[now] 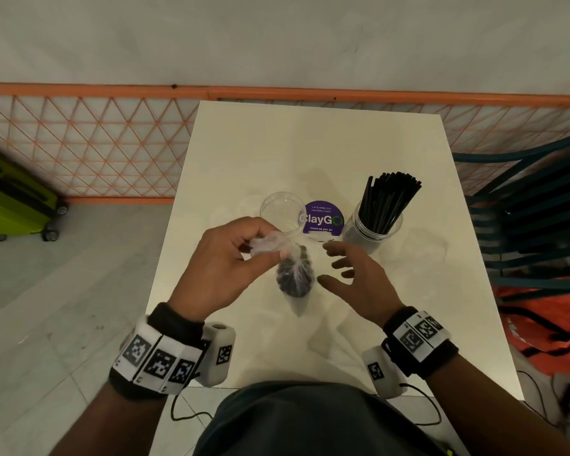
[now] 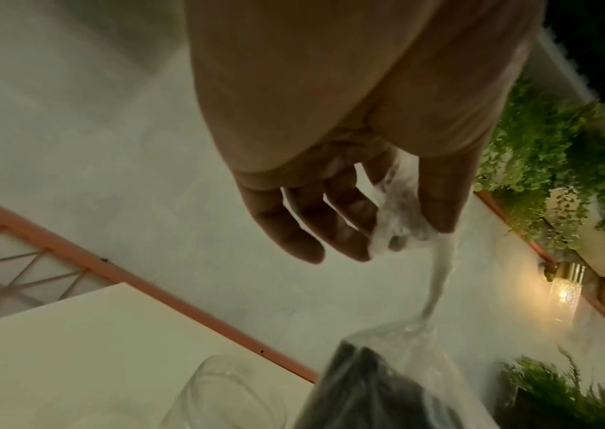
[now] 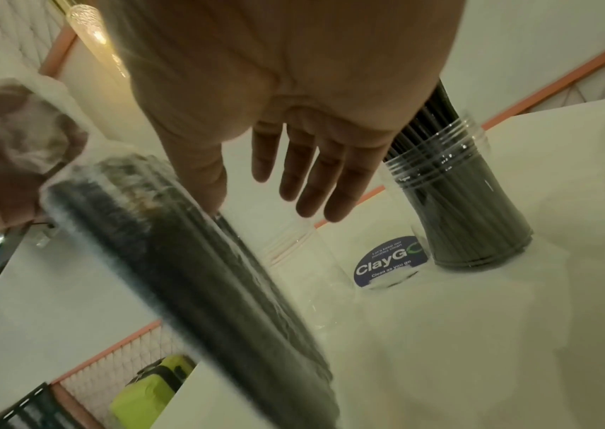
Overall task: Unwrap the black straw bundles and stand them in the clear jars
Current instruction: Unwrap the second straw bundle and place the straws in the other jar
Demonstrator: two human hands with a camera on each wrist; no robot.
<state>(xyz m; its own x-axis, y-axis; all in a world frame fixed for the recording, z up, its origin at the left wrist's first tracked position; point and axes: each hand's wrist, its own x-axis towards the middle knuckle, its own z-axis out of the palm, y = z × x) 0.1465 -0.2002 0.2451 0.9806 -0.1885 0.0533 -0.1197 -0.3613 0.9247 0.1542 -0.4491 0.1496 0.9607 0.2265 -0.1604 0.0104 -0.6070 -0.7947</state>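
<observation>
1. Plastic wrap (image 1: 268,244), bunched and twisted, was pinched between the thumb and fingers (image 2: 345,229) of the left hand (image 1: 226,268), which was raised above the white table (image 1: 310,149) with its wrist bent inward.
2. Below that pinch hung the straw bundle (image 1: 293,274), black straws inside a clear bag, tilted in the air over the table's near middle, just in front of the empty jar (image 1: 282,210).
3. To the bundle's right, the right hand (image 1: 356,274) was held palm down with fingers (image 3: 315,180) spread and nearly straight, gripping nothing; whether its thumb brushed the bag could not be told from the blurred wrist view.
4. On the table's right side stood a second jar (image 1: 372,228), already filled with loose black straws (image 1: 387,202) fanning above its rim.
5. Between the two jars lay a purple "ClayGo" sticker (image 1: 323,217).
6. Both wrists wore black bands carrying printed square markers.
7. An orange lattice fence (image 1: 96,143) ran behind the table, with a lime green suitcase (image 1: 14,195) on the floor at left.
</observation>
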